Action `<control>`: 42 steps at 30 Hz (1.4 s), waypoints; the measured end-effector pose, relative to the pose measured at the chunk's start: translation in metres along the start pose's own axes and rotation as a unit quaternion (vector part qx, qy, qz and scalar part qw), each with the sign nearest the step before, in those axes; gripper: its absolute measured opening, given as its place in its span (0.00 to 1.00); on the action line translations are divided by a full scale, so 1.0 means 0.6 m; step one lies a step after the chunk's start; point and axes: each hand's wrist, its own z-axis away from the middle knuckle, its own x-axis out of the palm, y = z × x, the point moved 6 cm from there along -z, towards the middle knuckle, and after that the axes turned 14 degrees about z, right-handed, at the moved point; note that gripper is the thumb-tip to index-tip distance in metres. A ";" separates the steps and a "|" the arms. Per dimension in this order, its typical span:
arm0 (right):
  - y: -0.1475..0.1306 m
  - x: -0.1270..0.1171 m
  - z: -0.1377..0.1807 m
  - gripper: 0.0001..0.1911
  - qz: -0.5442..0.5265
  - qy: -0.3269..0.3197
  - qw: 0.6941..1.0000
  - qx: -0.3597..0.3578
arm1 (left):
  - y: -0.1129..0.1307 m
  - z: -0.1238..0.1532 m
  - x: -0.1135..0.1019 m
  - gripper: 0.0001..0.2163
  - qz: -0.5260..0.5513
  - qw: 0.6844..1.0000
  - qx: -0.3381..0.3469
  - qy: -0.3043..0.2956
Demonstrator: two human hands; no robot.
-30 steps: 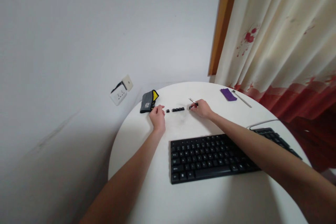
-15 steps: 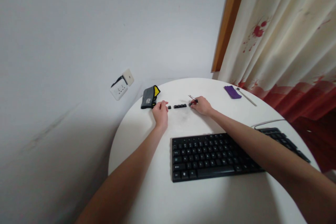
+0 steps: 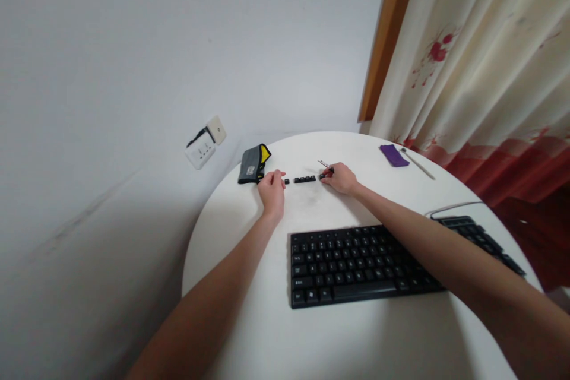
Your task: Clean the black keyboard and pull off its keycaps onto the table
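My left hand [image 3: 272, 190] rests on the white table with its fingers curled together, beside a lone black keycap [image 3: 287, 181]. Whatever those fingers hold, if anything, is hidden. A short row of several black keycaps [image 3: 305, 179] lies between my two hands. My right hand [image 3: 341, 179] is closed around a slim tool with a metal tip [image 3: 324, 163], which points up and left; its exact kind is too small to tell. Another keycap [image 3: 322, 176] is at the fingertips of that hand, at the right end of the row.
A black keyboard [image 3: 345, 273] lies in front, partly under my right forearm, its cable [image 3: 454, 206] behind it. A grey pouch with yellow lining [image 3: 253, 165] is by my left hand. A purple cloth [image 3: 393, 155] and a thin brush [image 3: 418, 164] lie at the far right.
Both hands hold nearly the same place and grip. The whole view has shifted very slightly; the keycaps show no clear movement.
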 end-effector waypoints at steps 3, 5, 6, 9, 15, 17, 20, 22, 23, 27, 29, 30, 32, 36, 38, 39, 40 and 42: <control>0.000 0.001 0.000 0.13 0.002 -0.001 1.000 -0.003 | 0.005 0.002 0.002 0.11 0.000 1.000 0.001 0.000; 0.000 0.001 -0.001 0.12 0.003 -0.002 1.000 -0.005 | 0.008 0.003 0.003 0.11 0.004 1.000 0.004 -0.002; 0.000 0.001 -0.001 0.12 0.004 -0.003 1.000 -0.005 | 0.009 0.004 0.003 0.11 0.005 1.000 0.006 -0.003; 0.000 0.002 -0.001 0.12 0.007 -0.003 1.000 -0.002 | 0.008 0.004 0.004 0.11 0.002 1.000 0.011 -0.008; 0.000 0.000 0.000 0.13 0.006 -0.004 1.000 0.001 | 0.000 0.000 0.004 0.11 0.000 1.000 0.018 -0.012; 0.000 -0.001 0.001 0.13 0.005 -0.004 1.000 0.002 | -0.001 0.000 0.004 0.11 0.000 1.000 0.018 -0.013; -0.001 -0.002 0.001 0.13 0.004 -0.003 1.000 0.004 | -0.002 0.000 0.004 0.11 0.003 1.000 0.019 -0.017; 0.000 -0.002 0.001 0.13 0.003 -0.003 1.000 0.006 | -0.002 0.000 0.003 0.11 0.008 1.000 0.020 -0.018; 0.000 -0.002 0.001 0.12 0.003 -0.003 1.000 0.008 | -0.001 0.000 0.003 0.11 0.010 1.000 0.020 -0.018; -0.001 -0.004 0.001 0.12 0.001 -0.004 1.000 0.010 | 0.001 0.001 0.003 0.11 0.013 1.000 0.020 -0.015; -0.001 -0.005 0.002 0.12 -0.001 -0.004 1.000 0.009 | 0.003 0.002 0.004 0.11 0.012 1.000 0.018 -0.016; -0.002 -0.006 0.003 0.12 -0.002 -0.005 1.000 0.008 | 0.004 0.003 0.004 0.11 0.012 1.000 0.018 -0.016; -0.002 -0.006 0.003 0.12 -0.002 -0.005 1.000 0.007 | 0.005 0.003 0.004 0.11 0.009 1.000 0.017 -0.017; -0.002 -0.004 0.003 0.12 -0.002 -0.006 1.000 0.003 | 0.005 0.003 0.004 0.11 0.006 1.000 0.017 -0.016; -0.002 -0.003 0.002 0.12 -0.003 -0.008 1.000 0.001 | 0.004 0.003 0.004 0.11 0.004 1.000 0.017 -0.016; -0.002 -0.003 0.002 0.12 -0.003 -0.008 1.000 0.000 | 0.003 0.003 0.004 0.11 0.004 1.000 0.017 -0.017; -0.002 -0.003 0.002 0.13 -0.003 -0.008 1.000 0.000 | 0.003 0.002 0.005 0.11 0.003 1.000 0.016 -0.018; -0.003 -0.004 0.003 0.13 -0.002 -0.009 1.000 0.000 | 0.002 0.002 0.005 0.11 0.003 1.000 0.014 -0.019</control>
